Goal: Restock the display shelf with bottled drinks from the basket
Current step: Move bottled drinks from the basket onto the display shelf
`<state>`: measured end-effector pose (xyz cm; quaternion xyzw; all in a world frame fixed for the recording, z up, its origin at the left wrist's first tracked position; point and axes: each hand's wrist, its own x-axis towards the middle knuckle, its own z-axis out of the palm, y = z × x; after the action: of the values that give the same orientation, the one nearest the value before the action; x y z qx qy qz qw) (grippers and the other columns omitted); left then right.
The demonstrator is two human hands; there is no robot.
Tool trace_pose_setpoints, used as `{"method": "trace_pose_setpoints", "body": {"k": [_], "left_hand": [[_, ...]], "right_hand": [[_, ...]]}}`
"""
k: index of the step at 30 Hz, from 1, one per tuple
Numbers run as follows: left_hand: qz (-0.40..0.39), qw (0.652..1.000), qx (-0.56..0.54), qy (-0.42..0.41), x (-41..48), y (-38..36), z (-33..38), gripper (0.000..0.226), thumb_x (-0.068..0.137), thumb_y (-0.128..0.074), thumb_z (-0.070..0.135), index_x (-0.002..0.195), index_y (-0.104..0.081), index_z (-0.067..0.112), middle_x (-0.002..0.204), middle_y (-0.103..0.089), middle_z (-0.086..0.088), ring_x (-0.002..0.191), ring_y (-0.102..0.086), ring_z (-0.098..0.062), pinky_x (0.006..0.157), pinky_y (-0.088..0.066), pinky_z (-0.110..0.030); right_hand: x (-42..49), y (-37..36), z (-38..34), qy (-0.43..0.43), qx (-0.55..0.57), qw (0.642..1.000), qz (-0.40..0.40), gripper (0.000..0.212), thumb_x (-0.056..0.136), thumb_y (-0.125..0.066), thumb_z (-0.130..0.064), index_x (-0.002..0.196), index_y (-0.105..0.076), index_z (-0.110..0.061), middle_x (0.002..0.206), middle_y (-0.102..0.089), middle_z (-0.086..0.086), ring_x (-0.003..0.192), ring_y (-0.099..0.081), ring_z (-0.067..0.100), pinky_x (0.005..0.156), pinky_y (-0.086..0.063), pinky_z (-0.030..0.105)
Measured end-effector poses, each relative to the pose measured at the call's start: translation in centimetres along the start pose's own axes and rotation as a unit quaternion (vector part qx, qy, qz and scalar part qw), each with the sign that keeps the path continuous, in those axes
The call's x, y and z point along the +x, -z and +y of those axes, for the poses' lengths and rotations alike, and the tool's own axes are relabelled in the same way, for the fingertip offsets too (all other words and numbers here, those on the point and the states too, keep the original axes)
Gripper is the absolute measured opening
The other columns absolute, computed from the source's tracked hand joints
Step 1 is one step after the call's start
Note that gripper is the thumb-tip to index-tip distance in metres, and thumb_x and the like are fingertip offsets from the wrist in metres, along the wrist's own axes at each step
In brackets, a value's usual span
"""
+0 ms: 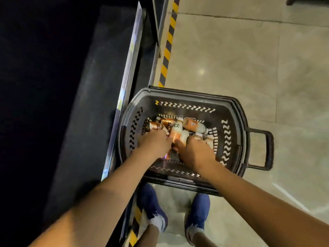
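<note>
A dark plastic basket [229, 111] stands on the floor beside the display shelf [92, 97], which runs down the left and looks dark. Several bottled drinks [194, 126] with orange and white labels lie in a heap on the basket's bottom. Both hands are down inside the basket. My left hand [154, 142] rests palm down on the bottles at the left, fingers curled over them. My right hand [195, 151] covers the bottles at the right, its thumb against a white and orange bottle [176, 133]. The hands hide whatever the fingers hold.
The basket's pull handle [267, 150] sticks out to the right over the tiled floor [249, 59]. Yellow and black hazard tape [168, 47] runs along the shelf base. My two blue shoes [197, 211] stand just behind the basket.
</note>
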<state>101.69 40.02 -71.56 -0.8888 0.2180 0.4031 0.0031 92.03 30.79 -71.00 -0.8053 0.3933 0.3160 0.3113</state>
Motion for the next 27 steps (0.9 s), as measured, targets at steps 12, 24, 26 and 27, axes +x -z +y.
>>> {"method": "trace_pose_setpoints", "body": {"k": [12, 24, 26, 27], "left_hand": [[0.057, 0.969, -0.177, 0.164, 24.9, -20.9, -8.5, 0.085, 0.074, -0.072, 0.059, 0.138, -0.043, 0.011, 0.140, -0.046, -0.014, 0.130, -0.045, -0.034, 0.105, -0.040, -0.046], [0.137, 0.979, -0.091, 0.118, 26.6, -24.2, -11.4, 0.064, 0.075, -0.053, 0.077, 0.117, -0.050, 0.029, 0.125, -0.052, -0.006, 0.118, -0.046, -0.025, 0.100, -0.035, -0.041], [0.116, 0.977, -0.122, 0.128, 26.7, -23.9, -11.2, 0.070, 0.071, -0.057, 0.078, 0.119, -0.052, 0.028, 0.125, -0.054, -0.005, 0.119, -0.049, -0.025, 0.102, -0.035, -0.042], [0.101, 0.976, -0.136, 0.137, 26.8, -23.7, -11.2, 0.072, 0.068, -0.061, 0.078, 0.118, -0.053, 0.028, 0.125, -0.056, -0.004, 0.118, -0.051, -0.025, 0.102, -0.037, -0.043]], "right_hand": [[27.4, -16.9, 2.9, -0.183, 0.306, 0.934, -0.017, 0.084, 0.084, -0.061, -0.061, 0.144, -0.034, -0.009, 0.141, -0.049, 0.017, 0.127, -0.049, 0.037, 0.105, -0.041, 0.043], [38.0, -25.7, 1.1, -0.194, 0.563, 0.802, -0.051, 0.071, 0.069, -0.065, -0.073, 0.118, -0.061, -0.021, 0.115, -0.069, 0.007, 0.104, -0.066, 0.026, 0.094, -0.052, 0.050], [42.6, -29.9, 4.0, -0.206, 0.510, 0.835, 0.024, 0.096, 0.046, -0.060, -0.094, 0.122, -0.053, -0.036, 0.128, -0.063, 0.001, 0.108, -0.063, 0.026, 0.089, -0.050, 0.055], [41.4, -28.7, 4.4, -0.204, 0.436, 0.875, 0.059, 0.095, 0.048, -0.060, -0.093, 0.123, -0.049, -0.036, 0.131, -0.059, 0.001, 0.110, -0.060, 0.027, 0.088, -0.049, 0.055]]}}
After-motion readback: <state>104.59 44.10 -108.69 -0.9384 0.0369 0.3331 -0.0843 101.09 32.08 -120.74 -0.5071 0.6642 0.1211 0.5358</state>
